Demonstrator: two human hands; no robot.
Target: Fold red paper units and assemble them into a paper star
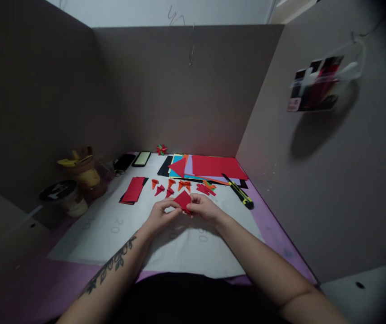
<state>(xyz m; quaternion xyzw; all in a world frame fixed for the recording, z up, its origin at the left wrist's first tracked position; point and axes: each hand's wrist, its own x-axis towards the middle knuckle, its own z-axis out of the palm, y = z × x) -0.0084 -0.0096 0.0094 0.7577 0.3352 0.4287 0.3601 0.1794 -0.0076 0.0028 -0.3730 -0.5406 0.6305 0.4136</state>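
Note:
Between my two hands is a small piece of folded red paper (183,200), its pointed corner facing away from me. My left hand (164,213) pinches its left edge with thumb and fingers. On the other side, my right hand (203,207) grips the right edge, the thumb lying over the paper. Just beyond my fingers lie several small folded orange pieces (184,185) and red folded pieces (159,190). Flat red and green paper scraps (206,188) sit right of them. A stack of red paper strips (134,189) rests on the left.
Coloured sheets (218,166) are piled at the back right, with a yellow-black utility knife (242,194) across their front. A paper star (161,149) and a phone (142,159) lie at the back. Cups (73,200) stand left. A clear holder (317,85) hangs on the right wall.

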